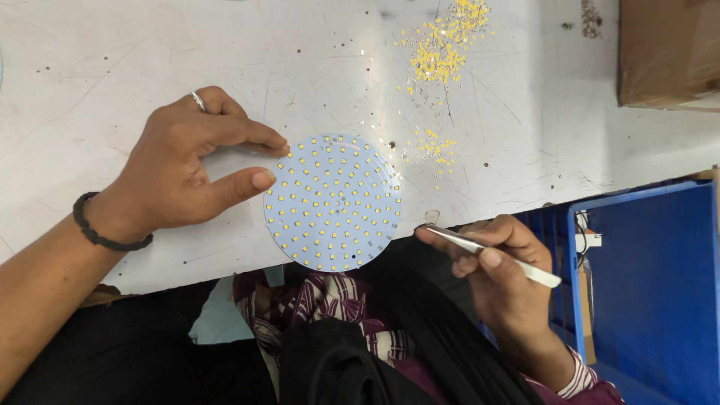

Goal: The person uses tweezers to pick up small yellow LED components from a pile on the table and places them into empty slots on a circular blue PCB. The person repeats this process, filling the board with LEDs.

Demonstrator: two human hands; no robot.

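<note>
A round white circuit disc [333, 202] dotted with several small yellow chips lies at the near edge of the white table [112, 60]. My left hand [180, 172] rests on the table, its thumb and forefinger pinching the disc's left rim. A ring sits on one finger and a black band on the wrist. My right hand [499, 262] hovers just right of the disc, past the table edge, gripping metal tweezers [487, 251] whose tips point left toward the disc's lower right rim.
Loose yellow chips [442, 49] lie scattered in a pile at the back and a smaller cluster [435, 146] nearer the disc. A brown cardboard box [667, 52] stands at the back right. A blue plastic bin [645, 277] sits at the right, beside my lap.
</note>
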